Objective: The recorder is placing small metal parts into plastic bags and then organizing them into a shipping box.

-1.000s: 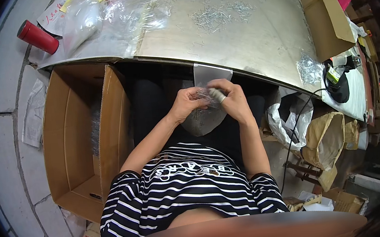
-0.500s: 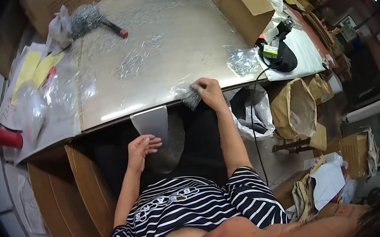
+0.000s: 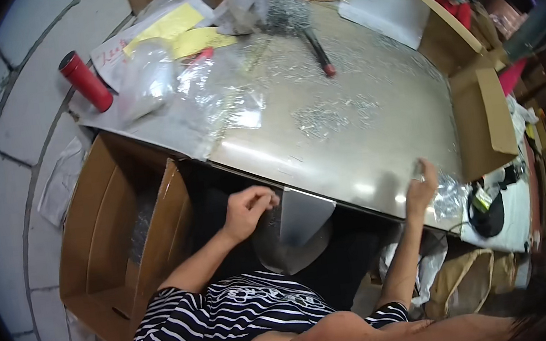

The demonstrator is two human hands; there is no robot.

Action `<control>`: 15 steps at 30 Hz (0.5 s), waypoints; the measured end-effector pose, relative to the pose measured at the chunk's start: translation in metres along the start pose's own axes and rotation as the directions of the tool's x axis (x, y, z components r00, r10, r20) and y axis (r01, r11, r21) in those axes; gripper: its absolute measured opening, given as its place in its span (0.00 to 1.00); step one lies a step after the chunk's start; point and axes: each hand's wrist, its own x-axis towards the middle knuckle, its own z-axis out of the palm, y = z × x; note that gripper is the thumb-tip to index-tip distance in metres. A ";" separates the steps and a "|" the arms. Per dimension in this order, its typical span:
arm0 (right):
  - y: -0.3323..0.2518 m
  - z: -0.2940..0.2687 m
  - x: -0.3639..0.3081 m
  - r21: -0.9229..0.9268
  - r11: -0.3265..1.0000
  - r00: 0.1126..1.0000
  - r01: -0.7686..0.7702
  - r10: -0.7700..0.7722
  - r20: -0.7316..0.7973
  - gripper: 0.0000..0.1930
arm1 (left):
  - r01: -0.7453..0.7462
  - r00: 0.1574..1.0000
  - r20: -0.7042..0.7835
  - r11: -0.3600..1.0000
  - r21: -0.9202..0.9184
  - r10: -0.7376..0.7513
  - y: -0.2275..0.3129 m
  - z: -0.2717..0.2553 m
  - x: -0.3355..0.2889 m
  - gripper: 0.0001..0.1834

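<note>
My left hand is above my lap at the table's front edge, left of a translucent plastic sheet hanging from that edge. Its fingers are curled together; whatever is in them cannot be made out. My right hand reaches over the table's front right, beside a small heap of clear plastic bags. Motion smears its fingers, so a hold cannot be told. Thin silvery metal pieces lie scattered mid-table. Farther back a denser pile of them lies by a dark-handled tool with a red end.
An open carton with clear bags inside stands at my left. Another open carton borders the table's right side. A red flask, papers and a clear plastic bag occupy the left end. Sacks stand low at right.
The view has swung left. My right hand held a small clear bag of metal pieces; that bag no longer shows there, and the hand is farther over the table. My left hand's fingers have curled.
</note>
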 end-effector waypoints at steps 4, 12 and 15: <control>-0.103 0.089 0.026 0.407 0.912 0.889 0.046 -0.223 0.401 0.21 | -0.168 0.952 -0.070 0.699 0.696 0.299 0.040 -0.028 0.068 0.22; -0.123 0.127 0.017 -0.064 0.928 0.771 0.366 -0.264 0.580 0.25 | -0.354 0.916 0.286 0.230 0.906 0.281 -0.003 -0.033 0.058 0.36; -0.111 0.109 -0.011 -0.002 0.938 0.796 0.347 -0.294 0.529 0.27 | -0.460 0.817 0.338 0.174 0.871 0.466 -0.014 -0.034 0.037 0.29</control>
